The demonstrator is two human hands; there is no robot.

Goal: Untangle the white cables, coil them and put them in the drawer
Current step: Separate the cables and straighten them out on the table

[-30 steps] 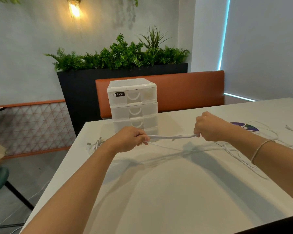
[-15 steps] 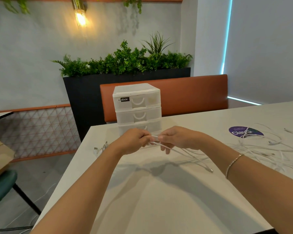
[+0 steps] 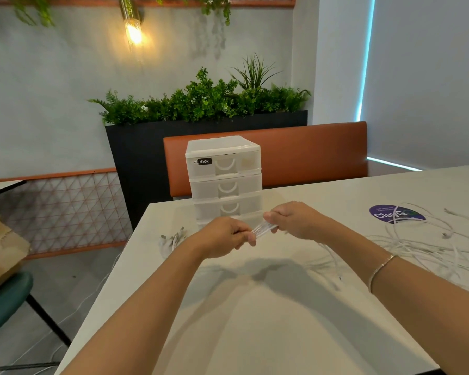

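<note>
Fingers [image 3: 251, 237] of left hand [image 3: 225, 236] and right hand [image 3: 293, 221] pinch white cable bundle [image 3: 263, 229] between them; light, limp, slippery; best gripped near the plugs.

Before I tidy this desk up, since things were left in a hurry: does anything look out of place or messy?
Yes. A tangle of loose white cables sprawls over the right side of the white table, partly covering a round purple sticker. The translucent white plastic drawer unit has all drawers closed.
</note>
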